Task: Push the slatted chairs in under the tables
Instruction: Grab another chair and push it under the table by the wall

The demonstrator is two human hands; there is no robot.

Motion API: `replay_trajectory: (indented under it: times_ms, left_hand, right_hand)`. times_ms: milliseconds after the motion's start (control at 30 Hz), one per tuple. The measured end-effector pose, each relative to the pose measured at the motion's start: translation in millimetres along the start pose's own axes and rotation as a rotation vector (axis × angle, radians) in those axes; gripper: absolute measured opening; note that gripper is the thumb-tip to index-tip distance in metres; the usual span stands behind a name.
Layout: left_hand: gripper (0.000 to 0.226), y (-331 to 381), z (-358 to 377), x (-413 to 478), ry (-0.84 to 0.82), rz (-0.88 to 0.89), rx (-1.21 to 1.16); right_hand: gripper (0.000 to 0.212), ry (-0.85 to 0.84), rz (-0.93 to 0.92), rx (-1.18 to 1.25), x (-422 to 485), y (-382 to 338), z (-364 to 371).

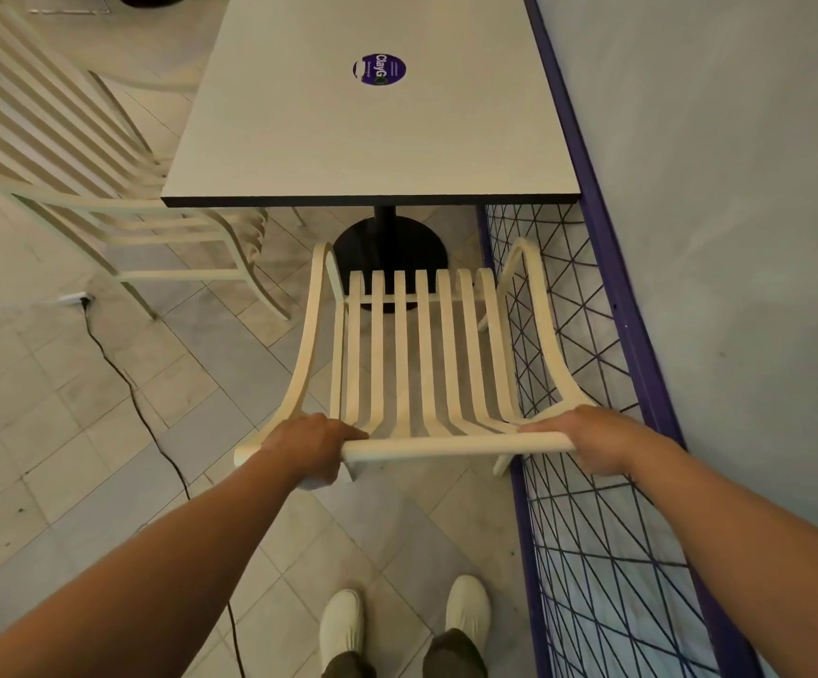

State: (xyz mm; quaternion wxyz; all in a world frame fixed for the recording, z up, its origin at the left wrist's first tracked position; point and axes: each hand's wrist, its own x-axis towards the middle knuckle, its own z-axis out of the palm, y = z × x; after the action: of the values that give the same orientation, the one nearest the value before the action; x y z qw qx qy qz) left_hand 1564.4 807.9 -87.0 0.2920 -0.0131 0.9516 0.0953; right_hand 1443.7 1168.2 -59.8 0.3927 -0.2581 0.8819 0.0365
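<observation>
A cream slatted chair (417, 354) stands in front of me, its seat front just short of the near edge of a square grey table (373, 154). My left hand (311, 445) grips the left end of the chair's top rail. My right hand (593, 440) grips the right end of the same rail. The table stands on a black post with a round black base (390, 252), partly seen through the chair's slats. A second cream slatted chair (55, 139) stands at the table's left side, its seat part way under the tabletop.
A purple-framed wire mesh fence (593, 530) runs along the right, close to the chair's right leg, with a grey wall behind it. A black cable (138, 398) trails over the tiled floor on the left from a white plug. My two pale shoes (402, 623) stand behind the chair.
</observation>
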Motion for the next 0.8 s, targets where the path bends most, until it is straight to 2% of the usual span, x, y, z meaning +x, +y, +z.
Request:
replay_trajectory:
  times_ms: [233,600,800]
  left_hand:
    - [0.060,-2.7,2.7,10.1,0.039,-0.057,-0.021]
    - [0.060,-30.7,-21.1,41.5,0.015,0.009,0.005]
    - [0.060,-33.3,-23.8,49.3,-0.045,0.061,0.023]
  right_hand:
    - [0.086,0.002,-0.015,0.003,11.4,5.7,-14.9]
    - [0.086,0.004,0.057,0.016,32.8,-11.2,-36.9]
    - [0.068,0.011,0.057,0.030,45.9,-21.8,-34.1]
